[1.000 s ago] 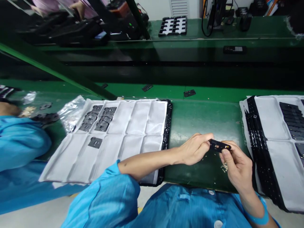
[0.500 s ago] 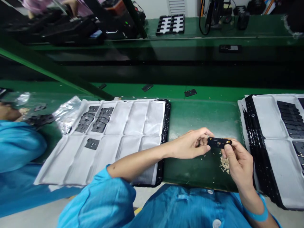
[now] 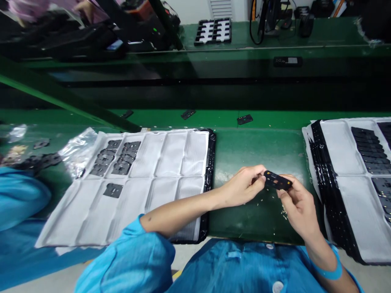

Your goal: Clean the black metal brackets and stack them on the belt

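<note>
Head view: left hand (image 3: 247, 186) and right hand (image 3: 298, 205) both pinch a black cover (image 3: 276, 180), one per end, above the green bench (image 3: 247, 148). Step looks like two-handed handling; next move calls for steady fingertips. Left tray (image 3: 169, 152) and right tray (image 3: 337, 148) flank; loose pale bits (image 3: 284, 212) below could interfere.

1. I can read no text, brand, number or sign anywhere in my feed.
2. The dark device (image 3: 281, 61) toward the back carries a pale patch (image 3: 292, 60); any print there is too small for me.
3. On the black part (image 3: 277, 180) held up front, I see yellow-orange marks (image 3: 288, 183) but can't make out lettering.
</note>
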The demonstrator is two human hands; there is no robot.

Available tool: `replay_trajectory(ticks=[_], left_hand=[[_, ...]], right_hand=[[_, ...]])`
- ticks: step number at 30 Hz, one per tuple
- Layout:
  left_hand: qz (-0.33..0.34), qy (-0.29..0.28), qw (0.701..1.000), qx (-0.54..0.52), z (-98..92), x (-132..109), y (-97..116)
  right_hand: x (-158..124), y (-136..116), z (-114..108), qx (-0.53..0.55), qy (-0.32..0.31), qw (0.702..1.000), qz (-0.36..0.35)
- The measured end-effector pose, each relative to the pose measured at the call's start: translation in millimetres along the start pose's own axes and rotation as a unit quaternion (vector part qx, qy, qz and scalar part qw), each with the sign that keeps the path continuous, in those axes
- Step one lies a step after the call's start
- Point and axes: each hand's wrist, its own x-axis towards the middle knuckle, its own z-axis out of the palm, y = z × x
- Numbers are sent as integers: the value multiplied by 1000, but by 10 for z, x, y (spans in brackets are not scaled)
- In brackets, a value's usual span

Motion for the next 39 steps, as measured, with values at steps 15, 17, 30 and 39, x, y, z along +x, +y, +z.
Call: replay_trajectory(ticks=[15, 17, 30, 39], left_hand=[[7, 19, 999, -45, 103, 0, 16], [18, 15, 999, -46, 102, -7, 9], [35, 4, 999, -30, 104, -69, -14], [24, 35, 996, -78, 162, -64, -79]], right_hand=[[7, -102, -40, -86, -47, 993, -67], [-3, -87, -49, -86, -41, 994, -62], [-42, -29, -32, -80, -8, 996, -31], [-26, -63, -19, -86, -35, 993, -67]])
